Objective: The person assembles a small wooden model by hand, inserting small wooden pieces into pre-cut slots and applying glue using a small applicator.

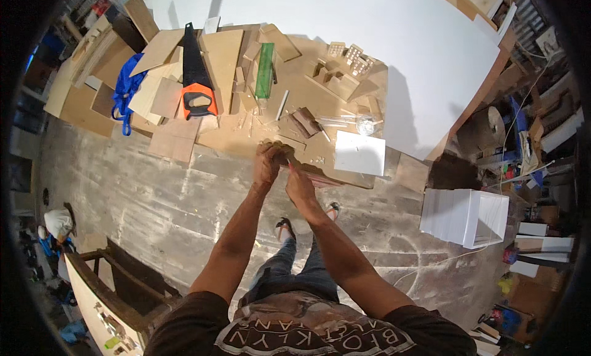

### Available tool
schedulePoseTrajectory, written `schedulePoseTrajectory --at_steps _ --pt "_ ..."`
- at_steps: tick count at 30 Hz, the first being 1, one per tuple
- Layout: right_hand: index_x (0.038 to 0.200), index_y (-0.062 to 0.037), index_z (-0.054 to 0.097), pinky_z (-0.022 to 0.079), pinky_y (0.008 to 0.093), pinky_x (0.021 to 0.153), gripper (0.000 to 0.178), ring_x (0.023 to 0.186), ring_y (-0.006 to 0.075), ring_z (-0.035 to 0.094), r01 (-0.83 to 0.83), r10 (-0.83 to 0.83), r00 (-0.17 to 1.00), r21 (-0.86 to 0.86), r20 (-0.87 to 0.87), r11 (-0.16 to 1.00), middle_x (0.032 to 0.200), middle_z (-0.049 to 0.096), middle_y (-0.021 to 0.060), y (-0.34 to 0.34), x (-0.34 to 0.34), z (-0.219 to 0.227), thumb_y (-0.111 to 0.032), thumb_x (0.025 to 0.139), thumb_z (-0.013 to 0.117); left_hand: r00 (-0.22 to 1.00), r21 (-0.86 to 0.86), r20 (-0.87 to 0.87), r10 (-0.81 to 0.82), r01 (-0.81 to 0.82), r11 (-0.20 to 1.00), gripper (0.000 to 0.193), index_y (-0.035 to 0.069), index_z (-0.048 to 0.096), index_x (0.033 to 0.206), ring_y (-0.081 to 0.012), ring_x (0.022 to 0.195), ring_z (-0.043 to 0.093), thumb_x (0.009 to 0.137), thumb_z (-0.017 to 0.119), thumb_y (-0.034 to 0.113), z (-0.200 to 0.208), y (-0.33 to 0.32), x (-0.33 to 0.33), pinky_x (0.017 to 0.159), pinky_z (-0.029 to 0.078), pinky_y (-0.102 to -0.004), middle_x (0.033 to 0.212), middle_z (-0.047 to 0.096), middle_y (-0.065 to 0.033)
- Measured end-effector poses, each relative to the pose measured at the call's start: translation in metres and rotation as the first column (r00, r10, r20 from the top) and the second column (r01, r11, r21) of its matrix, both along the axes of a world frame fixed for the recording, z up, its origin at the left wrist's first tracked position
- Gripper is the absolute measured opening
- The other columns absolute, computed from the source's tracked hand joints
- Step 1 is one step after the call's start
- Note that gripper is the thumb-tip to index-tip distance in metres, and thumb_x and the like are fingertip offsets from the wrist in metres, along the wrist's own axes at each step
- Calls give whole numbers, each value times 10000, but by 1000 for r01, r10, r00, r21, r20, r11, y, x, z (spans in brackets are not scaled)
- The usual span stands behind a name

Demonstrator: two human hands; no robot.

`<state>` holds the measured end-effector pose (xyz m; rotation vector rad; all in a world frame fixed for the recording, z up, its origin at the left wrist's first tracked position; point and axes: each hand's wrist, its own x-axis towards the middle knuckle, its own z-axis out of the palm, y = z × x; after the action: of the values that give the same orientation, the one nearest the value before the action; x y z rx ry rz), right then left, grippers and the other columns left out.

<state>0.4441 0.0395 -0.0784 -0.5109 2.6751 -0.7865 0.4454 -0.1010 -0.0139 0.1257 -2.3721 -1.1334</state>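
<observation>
At the front edge of the worktable (237, 131), my left hand (267, 164) is closed, its fingers curled at a small brown piece that I cannot make out clearly. Just to its right and nearer to me, my right hand (300, 187) is closed round a thin tool (290, 163) with a reddish part; its kind is too small to tell. The tool's tip points toward the left hand. Beyond the hands lie a flat wooden strip (292, 142) and a dark brown block (305, 122).
A handsaw (198, 94) with an orange handle lies on boards at the left, beside a blue cloth bag (126, 88). A green strip (265, 69), small wooden models (351, 59) and a white sheet (360, 153) are on the table. A white box (462, 217) stands at right.
</observation>
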Motion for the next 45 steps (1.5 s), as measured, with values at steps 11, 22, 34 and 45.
schedulePoseTrajectory --at_steps 11,22,34,45 --pt "1247 -8 469 571 506 639 306 774 404 701 -95 97 990 25 -104 995 884 687 258 11 5 -1 -182 996 473 982 -351 188 -33 99 931 181 90 713 880 -327 934 635 731 667 182 19 -23 -21 846 487 -430 947 703 -131" --pt "1173 3 520 544 534 677 260 786 452 677 -115 111 986 23 121 993 851 670 289 19 10 61 -166 994 435 790 -264 608 77 110 958 292 47 706 947 -370 934 677 745 731 256 19 -19 -40 870 527 -486 983 701 -213" --pt "1200 71 520 522 508 827 385 941 440 649 -53 53 998 18 -35 998 980 651 289 52 -67 112 -133 880 585 951 729 296 -88 -166 664 230 -20 711 1069 -135 766 621 866 716 86 61 -10 30 714 525 -290 880 693 -69" --pt "1292 -27 555 499 488 893 444 1067 394 612 -281 298 856 104 -422 954 1189 586 238 -5 -125 71 -48 850 586 954 874 280 106 -299 382 259 -51 680 1125 -135 825 637 873 706 4 100 41 41 783 535 -280 941 698 -74"
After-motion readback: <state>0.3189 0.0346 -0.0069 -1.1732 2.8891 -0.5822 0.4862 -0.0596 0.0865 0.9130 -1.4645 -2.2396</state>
